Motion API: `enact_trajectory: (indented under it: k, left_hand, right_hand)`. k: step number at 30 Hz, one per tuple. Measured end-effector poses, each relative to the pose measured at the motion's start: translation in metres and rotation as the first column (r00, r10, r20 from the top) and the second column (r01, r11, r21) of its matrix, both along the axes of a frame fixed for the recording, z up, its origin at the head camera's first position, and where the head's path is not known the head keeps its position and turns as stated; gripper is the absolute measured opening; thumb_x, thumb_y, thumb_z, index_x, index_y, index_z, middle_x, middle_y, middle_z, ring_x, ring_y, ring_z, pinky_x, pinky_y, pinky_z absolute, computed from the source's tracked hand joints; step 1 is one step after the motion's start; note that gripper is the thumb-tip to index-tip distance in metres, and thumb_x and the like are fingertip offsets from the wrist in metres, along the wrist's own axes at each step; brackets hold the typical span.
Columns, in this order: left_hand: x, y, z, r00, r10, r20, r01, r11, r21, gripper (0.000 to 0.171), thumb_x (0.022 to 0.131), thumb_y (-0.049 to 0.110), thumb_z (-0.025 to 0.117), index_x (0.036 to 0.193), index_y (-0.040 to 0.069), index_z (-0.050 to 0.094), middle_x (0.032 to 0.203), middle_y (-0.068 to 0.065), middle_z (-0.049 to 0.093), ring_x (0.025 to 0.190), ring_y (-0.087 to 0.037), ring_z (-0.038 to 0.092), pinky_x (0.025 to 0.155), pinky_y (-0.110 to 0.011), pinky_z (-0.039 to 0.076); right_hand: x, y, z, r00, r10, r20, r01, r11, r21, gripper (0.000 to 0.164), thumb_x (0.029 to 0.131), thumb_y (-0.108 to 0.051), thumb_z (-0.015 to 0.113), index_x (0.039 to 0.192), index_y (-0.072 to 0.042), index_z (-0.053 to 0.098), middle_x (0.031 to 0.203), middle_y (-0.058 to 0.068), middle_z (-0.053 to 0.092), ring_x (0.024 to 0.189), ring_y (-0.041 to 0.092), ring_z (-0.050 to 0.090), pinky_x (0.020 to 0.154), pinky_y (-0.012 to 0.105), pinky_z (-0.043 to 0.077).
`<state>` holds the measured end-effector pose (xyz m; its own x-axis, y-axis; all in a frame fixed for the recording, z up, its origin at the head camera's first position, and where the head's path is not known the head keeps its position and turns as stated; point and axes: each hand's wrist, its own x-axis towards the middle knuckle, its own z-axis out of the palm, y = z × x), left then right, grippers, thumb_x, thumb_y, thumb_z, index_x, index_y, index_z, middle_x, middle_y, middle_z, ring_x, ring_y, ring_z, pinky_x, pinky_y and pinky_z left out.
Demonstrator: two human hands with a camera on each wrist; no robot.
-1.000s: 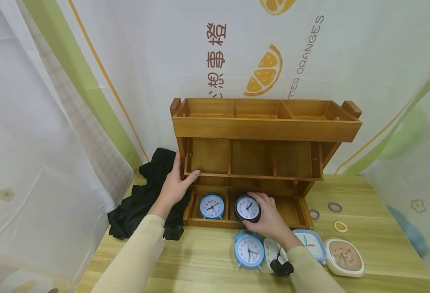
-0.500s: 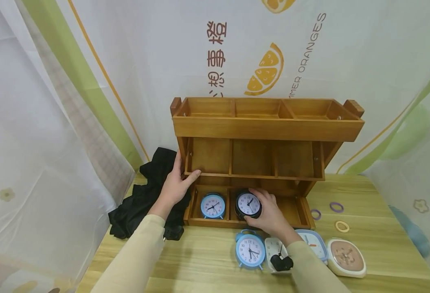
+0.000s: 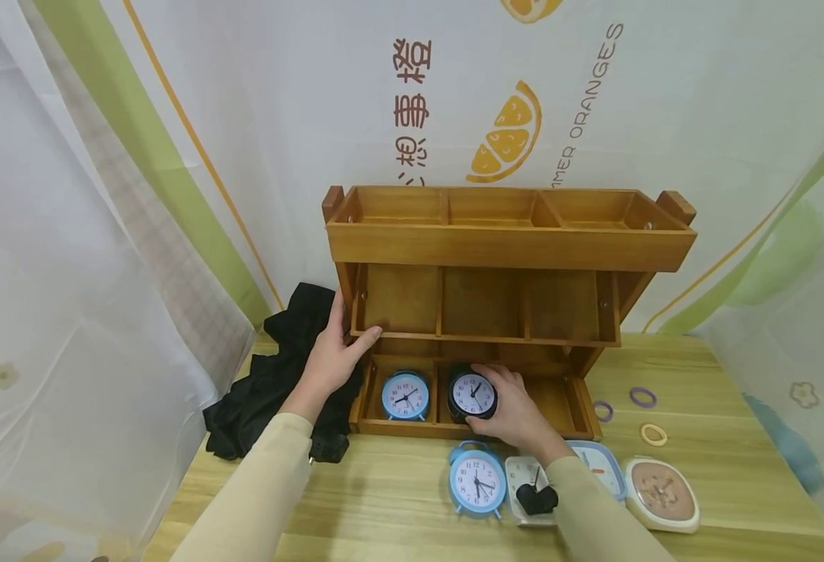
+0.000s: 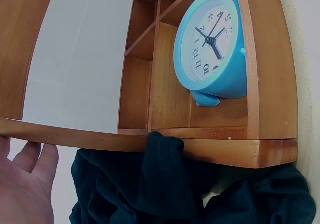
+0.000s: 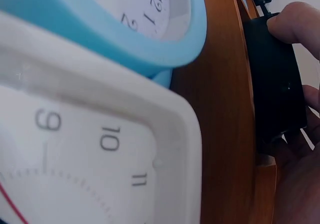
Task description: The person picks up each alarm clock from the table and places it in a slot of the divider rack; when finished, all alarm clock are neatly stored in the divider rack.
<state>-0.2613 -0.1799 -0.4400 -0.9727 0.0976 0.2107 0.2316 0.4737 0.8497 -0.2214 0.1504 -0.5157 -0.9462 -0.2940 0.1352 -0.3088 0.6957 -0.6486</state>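
A black round alarm clock (image 3: 473, 395) stands in the middle compartment of the bottom tier of a wooden three-tier shelf (image 3: 510, 248). My right hand (image 3: 513, 406) grips the clock at its right side, thumb low and fingers over the top; the right wrist view shows the thumb on its black casing (image 5: 275, 79). My left hand (image 3: 331, 363) rests against the shelf's left side, fingers straight along the outer panel and thumb across the middle tier's corner. A light blue alarm clock (image 3: 406, 396) stands in the bottom left compartment, seen close in the left wrist view.
Before the shelf lie another blue alarm clock (image 3: 477, 481), a white clock (image 3: 524, 476), a blue-rimmed square clock (image 3: 602, 467) and a cream-and-brown clock (image 3: 662, 494). Purple (image 3: 643, 397) and yellow rings (image 3: 654, 435) lie at right. Black cloth (image 3: 275, 386) is bunched left of the shelf.
The head view has shifted slightly. The black clock stays in the middle bottom compartment with my right hand on it, and my left hand keeps its place on the shelf.
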Motion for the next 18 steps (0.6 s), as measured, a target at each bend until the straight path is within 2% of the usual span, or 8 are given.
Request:
enact_trajectory:
  k: [9, 15, 18]
  left_hand:
    - [0.0005, -0.002, 0.0012, 1.0, 0.008, 0.011, -0.008, 1.0, 0.007, 0.103, 0.102, 0.048, 0.066, 0.168, 0.029, -0.011, 0.174, -0.006, 0.009, 0.157, -0.034, 0.024, 0.119, -0.057, 0.034]
    - [0.0005, -0.0006, -0.0003, 1.0, 0.004, 0.023, -0.004, 1.0, 0.003, 0.103, 0.102, 0.049, 0.065, 0.168, 0.027, -0.011, 0.175, -0.007, 0.008, 0.157, -0.035, 0.023, 0.119, -0.056, 0.034]
    - [0.0003, 0.0007, -0.0007, 1.0, 0.001, 0.018, -0.002, 1.0, 0.007, 0.103, 0.102, 0.048, 0.066, 0.168, 0.024, -0.01, 0.175, -0.007, 0.007, 0.157, -0.035, 0.023, 0.119, -0.057, 0.034]
  right_hand:
    - [-0.0096, 0.0036, -0.0023, 0.997, 0.045, -0.055, -0.044, 0.999, 0.015, 0.085, 0.071, -0.024, 0.093, 0.145, -0.004, 0.057, 0.146, 0.02, 0.053, 0.132, 0.043, 0.047, 0.106, 0.063, 0.044]
    - [-0.0097, 0.005, -0.006, 0.998, 0.054, -0.026, -0.053, 0.998, 0.02, 0.085, 0.072, -0.025, 0.094, 0.146, -0.005, 0.057, 0.147, 0.019, 0.053, 0.134, 0.043, 0.046, 0.108, 0.062, 0.043]
    - [-0.0096, 0.0051, -0.0082, 0.999, 0.05, -0.007, -0.05, 0.998, 0.038, 0.085, 0.074, -0.027, 0.094, 0.147, -0.006, 0.057, 0.148, 0.017, 0.053, 0.136, 0.042, 0.046, 0.112, 0.063, 0.039]
